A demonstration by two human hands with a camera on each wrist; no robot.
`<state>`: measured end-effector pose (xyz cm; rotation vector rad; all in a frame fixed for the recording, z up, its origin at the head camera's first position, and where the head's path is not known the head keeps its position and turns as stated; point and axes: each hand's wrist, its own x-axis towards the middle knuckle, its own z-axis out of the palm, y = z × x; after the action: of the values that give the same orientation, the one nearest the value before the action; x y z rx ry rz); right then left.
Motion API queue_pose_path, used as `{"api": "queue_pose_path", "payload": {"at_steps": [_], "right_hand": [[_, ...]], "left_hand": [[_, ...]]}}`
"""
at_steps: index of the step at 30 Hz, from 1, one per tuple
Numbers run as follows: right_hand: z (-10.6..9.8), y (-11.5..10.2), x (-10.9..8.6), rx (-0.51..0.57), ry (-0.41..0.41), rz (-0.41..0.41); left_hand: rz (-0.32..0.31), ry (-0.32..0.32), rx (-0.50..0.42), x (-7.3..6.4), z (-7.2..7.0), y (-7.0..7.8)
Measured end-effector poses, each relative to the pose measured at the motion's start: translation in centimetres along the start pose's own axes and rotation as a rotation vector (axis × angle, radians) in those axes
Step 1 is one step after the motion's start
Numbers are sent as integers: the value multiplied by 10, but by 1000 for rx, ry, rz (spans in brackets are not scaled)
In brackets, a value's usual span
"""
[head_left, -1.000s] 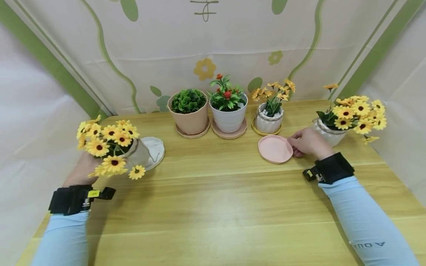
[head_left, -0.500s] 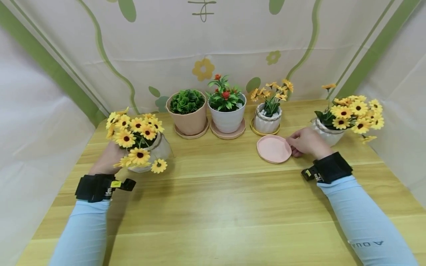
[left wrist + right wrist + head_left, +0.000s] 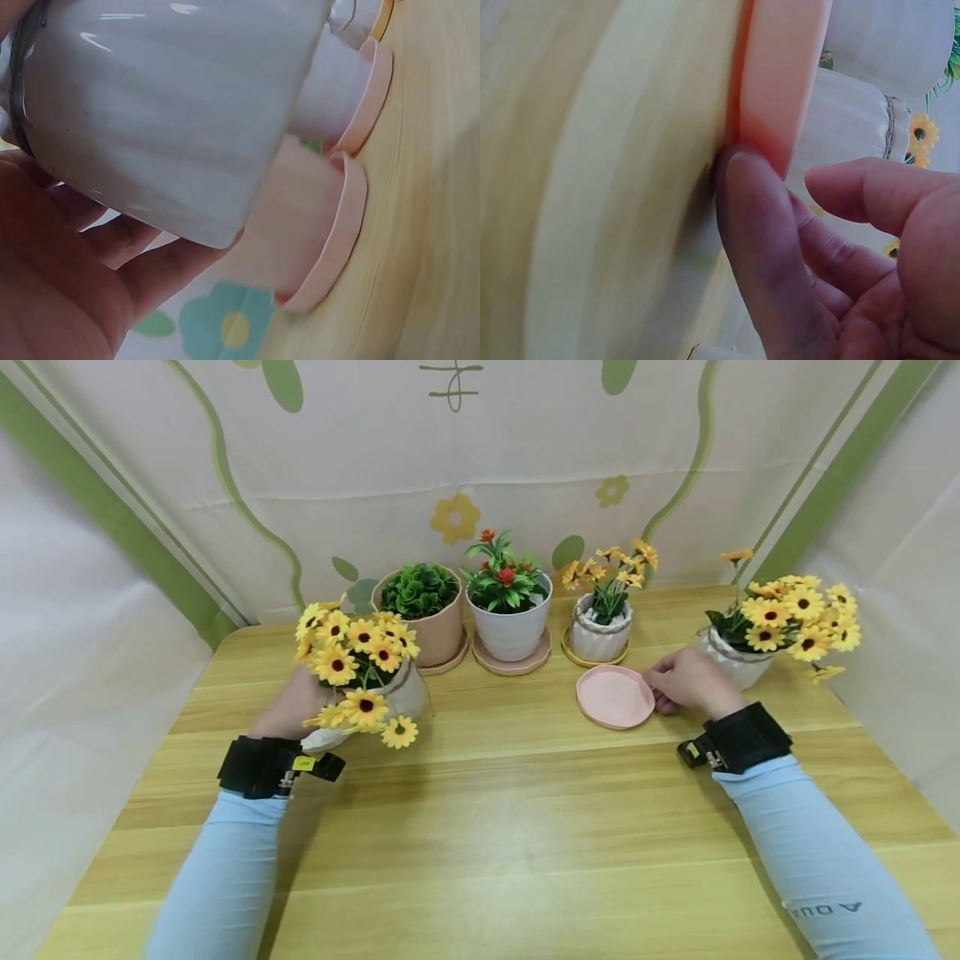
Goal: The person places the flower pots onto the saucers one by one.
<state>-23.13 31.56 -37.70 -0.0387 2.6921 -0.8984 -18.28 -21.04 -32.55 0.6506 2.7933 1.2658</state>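
My left hand (image 3: pixel 300 702) grips a white pot (image 3: pixel 408 689) of yellow daisy-like flowers (image 3: pixel 356 664), its fingers curved round the side in the left wrist view. That pot (image 3: pixel 165 112) is off the table, tilted in the left wrist view. Part of a white saucer (image 3: pixel 324 740) shows on the table below it. My right hand (image 3: pixel 690 681) is at the right edge of a pink saucer (image 3: pixel 615 697). In the right wrist view one fingertip (image 3: pixel 746 176) touches the pink rim (image 3: pixel 780 90), while another digit stands apart from it.
Along the back stand a peach pot (image 3: pixel 442 631) of green leaves, a white pot (image 3: pixel 510 631) with red flowers, and a small ribbed pot (image 3: pixel 600 639) with orange flowers, each on a saucer. Behind my right hand is another white pot (image 3: pixel 738 664) of yellow flowers.
My left hand has carried the flower pot to the right, away from the white saucer and in front of the peach pot. My right hand and the pink saucer have stayed put.
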Motion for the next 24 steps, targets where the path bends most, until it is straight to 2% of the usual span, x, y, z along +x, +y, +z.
{"api": "queue_pose_path", "payload": {"at_steps": [6, 10, 14, 16, 21, 24], "right_hand": [[0, 1, 0, 13, 0, 5], [-1, 2, 0, 28, 2, -6], [-2, 2, 0, 36, 4, -11], [-2, 3, 0, 33, 5, -9], [-2, 4, 1, 42, -1, -1], [-3, 5, 0, 57, -5, 1]], "left_hand": [[16, -55, -117, 20, 25, 14], [54, -96, -192, 38, 47, 23], [123, -140, -243, 56, 71, 34], [181, -163, -241, 64, 83, 39], [305, -207, -301, 84, 108, 52], [336, -220, -338, 95, 120, 59]]}}
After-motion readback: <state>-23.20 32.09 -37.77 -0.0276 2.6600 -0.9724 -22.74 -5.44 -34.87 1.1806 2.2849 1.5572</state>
